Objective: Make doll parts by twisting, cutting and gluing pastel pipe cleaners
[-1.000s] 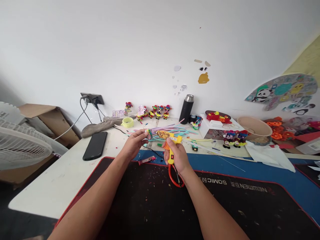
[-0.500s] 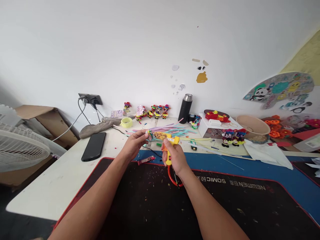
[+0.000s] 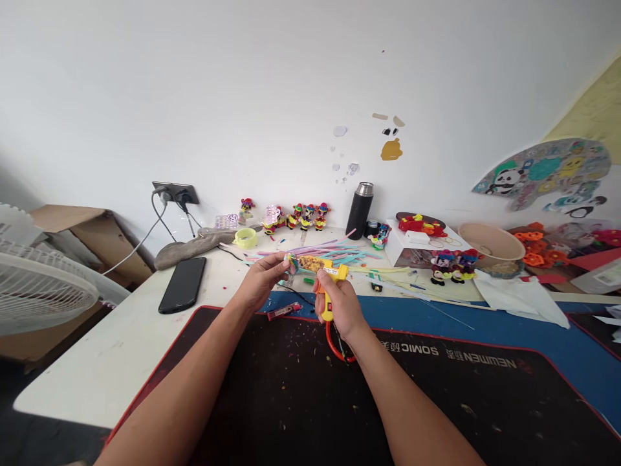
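Observation:
Over the back edge of the black mat, my right hand is wrapped round a yellow glue gun, whose crusted nozzle end points left. A red cord loops below its handle. My left hand pinches a small teal and multicoloured piece close to the nozzle. Whether the tip touches the piece cannot be made out. Behind both hands lie many pink, purple and teal strips on the white table.
A phone, yellow-green tape roll and grey cloth roll are at the left. Small figures and a black flask line the wall. Further right are a white box and a beige bowl.
The small piece in my left fingers has turned a little and shows more of itself. My right hand and the glue gun have hardly moved.

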A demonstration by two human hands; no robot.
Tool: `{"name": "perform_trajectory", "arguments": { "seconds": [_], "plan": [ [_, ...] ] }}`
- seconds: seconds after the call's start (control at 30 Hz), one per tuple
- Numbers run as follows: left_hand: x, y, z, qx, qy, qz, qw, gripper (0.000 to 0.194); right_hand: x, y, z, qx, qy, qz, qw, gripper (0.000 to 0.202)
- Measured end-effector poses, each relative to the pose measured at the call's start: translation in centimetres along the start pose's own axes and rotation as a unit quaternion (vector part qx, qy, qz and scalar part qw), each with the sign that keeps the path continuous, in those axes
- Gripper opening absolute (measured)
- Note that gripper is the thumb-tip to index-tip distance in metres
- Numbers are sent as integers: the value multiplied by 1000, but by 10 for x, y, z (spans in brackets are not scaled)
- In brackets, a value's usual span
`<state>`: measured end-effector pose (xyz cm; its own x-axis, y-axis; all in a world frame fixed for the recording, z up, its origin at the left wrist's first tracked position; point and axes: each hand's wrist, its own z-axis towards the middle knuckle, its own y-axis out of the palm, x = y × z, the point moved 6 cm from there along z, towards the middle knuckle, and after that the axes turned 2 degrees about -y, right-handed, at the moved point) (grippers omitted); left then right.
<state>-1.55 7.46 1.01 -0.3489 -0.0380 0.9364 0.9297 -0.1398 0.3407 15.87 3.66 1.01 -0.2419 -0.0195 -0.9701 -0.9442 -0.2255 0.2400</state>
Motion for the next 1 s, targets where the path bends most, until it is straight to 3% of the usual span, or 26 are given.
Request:
{"name": "perform_trajectory", "arguments": {
  "seconds": [1.0],
  "plan": [
    [2,-4,1,17,1,-7,1000,28,-1,-1,-1,19,15,-7,1000,55]
  ]
}}
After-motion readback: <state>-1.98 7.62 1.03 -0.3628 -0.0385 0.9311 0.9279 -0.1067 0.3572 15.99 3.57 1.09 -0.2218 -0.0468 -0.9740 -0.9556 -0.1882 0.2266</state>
